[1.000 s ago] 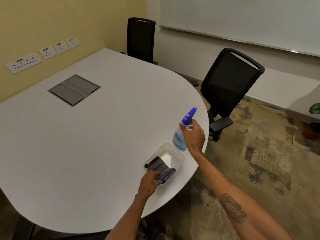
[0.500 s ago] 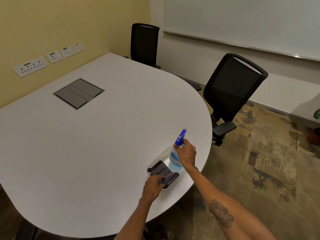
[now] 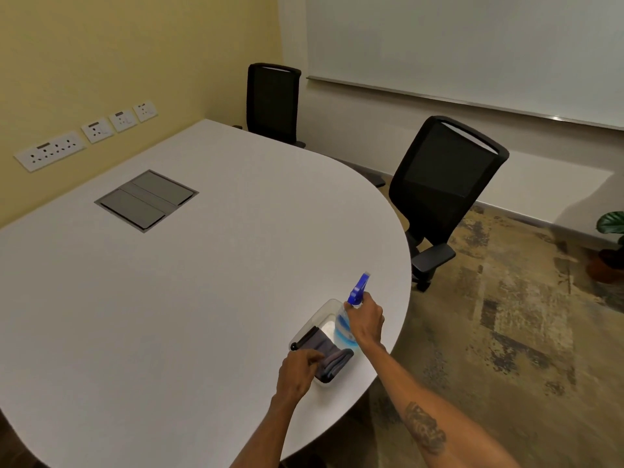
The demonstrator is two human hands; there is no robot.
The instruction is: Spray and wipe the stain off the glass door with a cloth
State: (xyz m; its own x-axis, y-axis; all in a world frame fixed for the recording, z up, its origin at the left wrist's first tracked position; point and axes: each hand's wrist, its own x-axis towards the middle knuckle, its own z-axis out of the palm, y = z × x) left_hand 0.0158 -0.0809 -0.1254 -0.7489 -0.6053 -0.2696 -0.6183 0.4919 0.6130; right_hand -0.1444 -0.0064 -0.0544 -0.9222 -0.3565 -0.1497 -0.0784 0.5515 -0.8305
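A clear plastic tray [image 3: 320,310] sits near the right edge of the white table [image 3: 189,298]. My right hand [image 3: 366,320] grips the neck of a spray bottle [image 3: 344,327] with a blue trigger head and blue liquid; its base stands in the tray. A folded grey cloth [image 3: 332,361] lies over the tray's near end, and my left hand [image 3: 299,371] pinches its near edge. A black object [image 3: 304,339] lies beside the cloth in the tray. No glass door is in view.
Two black office chairs [image 3: 445,184] [image 3: 273,103] stand past the table's far right edge. A grey cable hatch [image 3: 147,199] is set into the tabletop. Wall sockets [image 3: 50,150] line the yellow wall. A potted plant [image 3: 611,244] stands at the right on patterned carpet.
My right hand lowered the spray bottle from above the table down into the tray. My left hand stayed on the cloth. The view shifted slightly.
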